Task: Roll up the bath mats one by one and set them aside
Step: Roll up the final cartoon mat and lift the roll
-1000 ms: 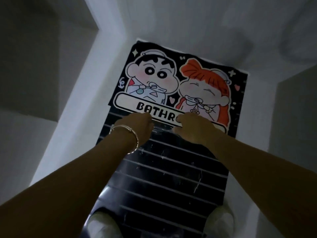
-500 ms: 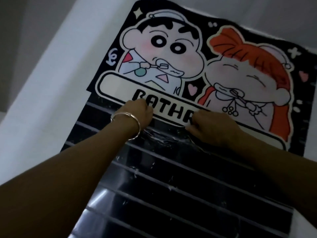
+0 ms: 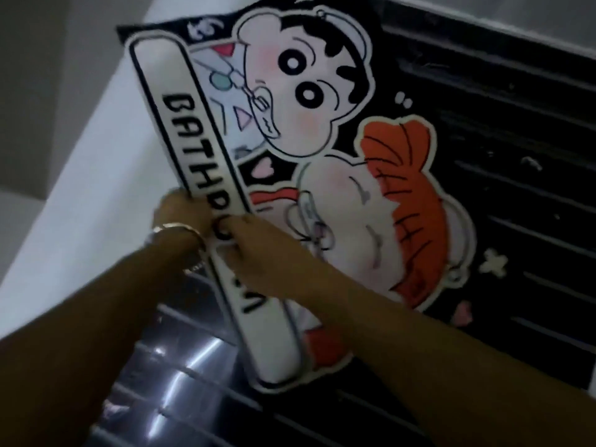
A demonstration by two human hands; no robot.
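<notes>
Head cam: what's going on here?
A person is working on a cartoon bath mat printed "BATHROOM". Both hands grip its lettered edge close together: the left hand, which has a bracelet at the wrist, and the right hand with its fingers over the lettering. That edge looks lifted and curled, so the roll seems to be just starting. The mat lies over a black ribbed surface. No finished roll is in view.

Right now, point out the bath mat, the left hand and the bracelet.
bath mat [image 3: 306, 91]: head view, printed boy's face.
left hand [image 3: 180, 209]: head view, back of the hand.
bracelet [image 3: 174, 226]: head view, band over the wrist.
</notes>
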